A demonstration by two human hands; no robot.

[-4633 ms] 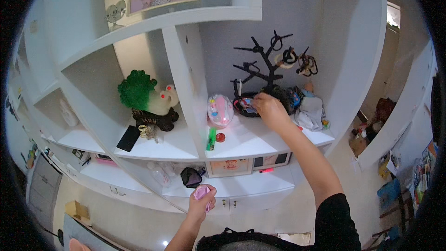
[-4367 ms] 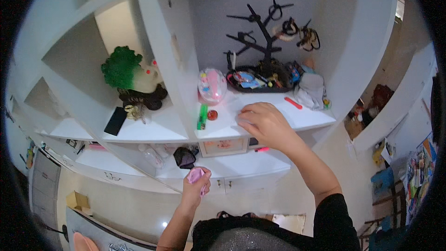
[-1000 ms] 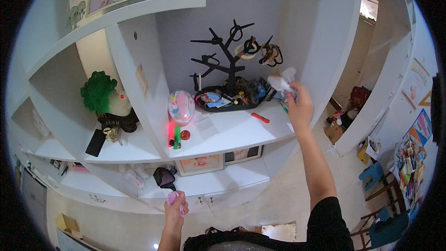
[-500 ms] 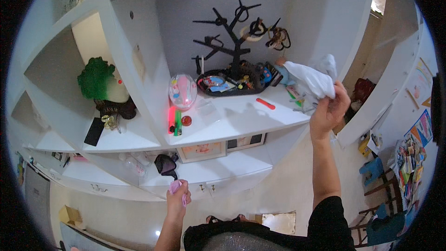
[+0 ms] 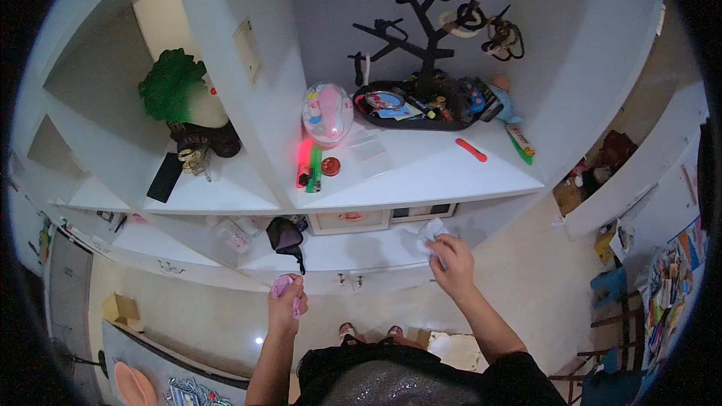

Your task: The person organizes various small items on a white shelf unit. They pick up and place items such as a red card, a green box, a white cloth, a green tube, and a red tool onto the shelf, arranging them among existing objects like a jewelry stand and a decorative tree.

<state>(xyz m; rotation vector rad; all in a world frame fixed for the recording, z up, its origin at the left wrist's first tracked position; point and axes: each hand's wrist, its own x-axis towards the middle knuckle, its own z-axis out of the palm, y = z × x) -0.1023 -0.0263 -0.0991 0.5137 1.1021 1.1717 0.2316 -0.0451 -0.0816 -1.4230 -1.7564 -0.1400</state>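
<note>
My left hand is closed around a crumpled pink cloth, below a dark mesh pouch-like thing on the lower shelf. That thing's dangling strap ends just above my fist. With bent fingers, my right hand grips a crumpled thin white thing, perhaps a tissue or plastic bag, in front of the lower shelf. On the upper shelf are a black tree-shaped jewellery stand with hair ties on its branches, a clear pink case, a red stick-like thing and a green-and-yellow packet.
White dividers frame the cubbies; a green cabbage ornament stands in the left one. Picture frames lean on the lower shelf. A cardboard box sits on the floor at left, and a blue chair stands at right.
My right hand has come down and left from the upper shelf with the white thing, uncovering the packet and a small blue figure. My left hand still holds the pink cloth; the view has shifted.
</note>
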